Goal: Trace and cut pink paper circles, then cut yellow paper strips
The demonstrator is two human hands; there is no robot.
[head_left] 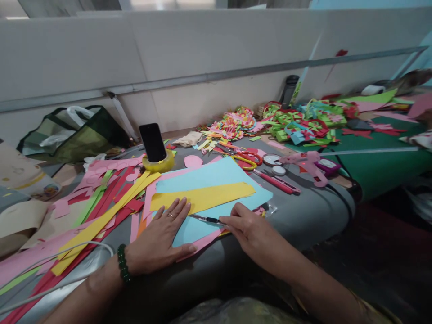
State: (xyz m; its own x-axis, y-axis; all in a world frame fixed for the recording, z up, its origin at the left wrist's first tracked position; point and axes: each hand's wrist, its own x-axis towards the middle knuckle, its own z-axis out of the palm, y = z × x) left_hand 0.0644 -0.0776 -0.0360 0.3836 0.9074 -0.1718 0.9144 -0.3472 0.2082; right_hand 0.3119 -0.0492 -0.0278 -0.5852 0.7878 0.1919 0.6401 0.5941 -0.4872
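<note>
My left hand lies flat with fingers spread on a light blue paper sheet, holding it down beside a yellow paper strip. A ring and a green bead bracelet show on that hand and wrist. My right hand is closed around a small craft knife, its tip resting on the blue sheet just below the yellow strip. Pink paper pokes out under the blue sheet.
Long yellow, red, pink and green strips litter the left. A phone stands in a yellow tape roll. Scissors, a pink glue gun, finished paper flowers and green felt lie to the right. A white cable crosses near left.
</note>
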